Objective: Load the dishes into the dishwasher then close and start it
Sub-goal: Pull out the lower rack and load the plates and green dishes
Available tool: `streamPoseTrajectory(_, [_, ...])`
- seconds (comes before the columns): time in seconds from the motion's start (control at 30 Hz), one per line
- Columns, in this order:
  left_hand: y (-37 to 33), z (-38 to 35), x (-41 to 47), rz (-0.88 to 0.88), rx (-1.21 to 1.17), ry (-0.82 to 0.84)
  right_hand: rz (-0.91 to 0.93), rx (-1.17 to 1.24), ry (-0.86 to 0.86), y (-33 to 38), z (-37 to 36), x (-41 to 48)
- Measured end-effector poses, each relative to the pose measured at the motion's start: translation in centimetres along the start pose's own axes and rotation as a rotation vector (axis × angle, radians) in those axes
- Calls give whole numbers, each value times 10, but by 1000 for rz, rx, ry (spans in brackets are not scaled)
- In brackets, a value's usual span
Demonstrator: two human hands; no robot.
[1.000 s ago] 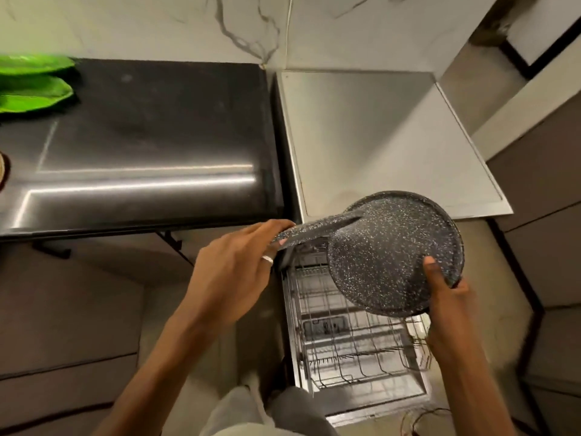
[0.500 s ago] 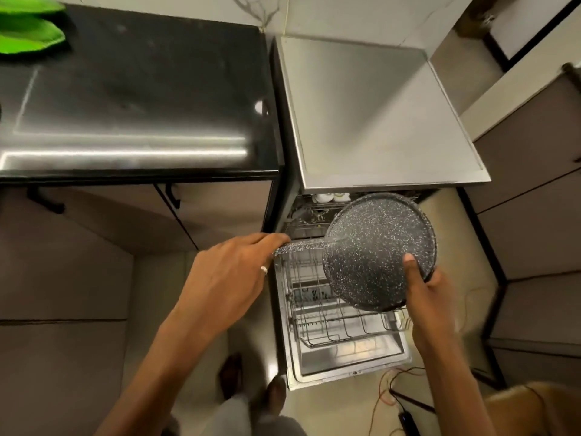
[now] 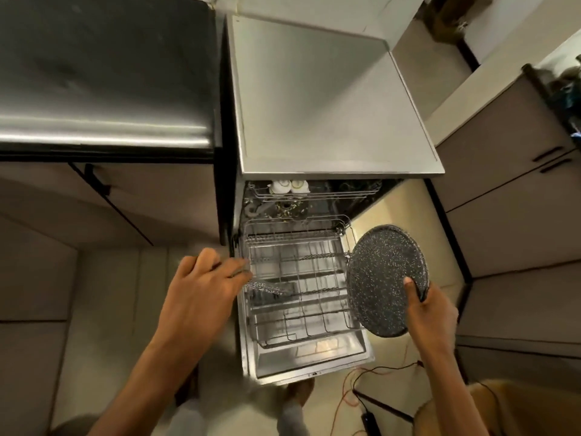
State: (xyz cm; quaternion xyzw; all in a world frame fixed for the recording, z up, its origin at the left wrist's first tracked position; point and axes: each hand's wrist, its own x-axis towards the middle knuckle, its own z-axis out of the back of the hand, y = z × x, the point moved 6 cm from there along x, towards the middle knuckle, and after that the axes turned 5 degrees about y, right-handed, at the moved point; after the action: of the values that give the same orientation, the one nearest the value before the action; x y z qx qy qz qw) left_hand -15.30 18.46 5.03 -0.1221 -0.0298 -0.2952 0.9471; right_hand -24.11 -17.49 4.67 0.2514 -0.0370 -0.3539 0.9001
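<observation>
Right grip point(image 3: 432, 309) on one pan point(image 3: 383, 272) (speckled)

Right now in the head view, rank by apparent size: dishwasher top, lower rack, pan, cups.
1. dishwasher top, largest by far.
2. lower rack.
3. pan; it is held nearer the camera than the rack, so it looks bigger than it is.
4. cups, smallest and farthest away.

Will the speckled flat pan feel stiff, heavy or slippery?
Probably stiff: the speckled flat pan shows no sag, held at one rim by the right hand. Likely heavyish, looking like coated metal. Its round edge could roll on the lower rack.
</observation>
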Motion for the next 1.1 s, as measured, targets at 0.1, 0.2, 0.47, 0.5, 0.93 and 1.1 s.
streamPoseTrajectory(0.1, [-28,-43,12,123,-13,98,20,-27,67,-40,-34,50])
streamPoseTrajectory(0.2, [-52,-98,26,272,-92,130,77,-87,145,-84,-90,119])
streamPoseTrajectory(0.47, [-84,-265,66,457,-218,242,91,-144,243,-168,-215,288])
streamPoseTrajectory(0.5, [-88,-282,71,450,-218,249,119,-143,242,-174,-229,305])
streamPoseTrajectory(0.93, [-100,-384,131,365,-212,332,162,-173,329,-220,-350,392])
streamPoseTrajectory(1.1, [-106,-399,145,338,-184,357,133,-166,410,-231,-389,391])
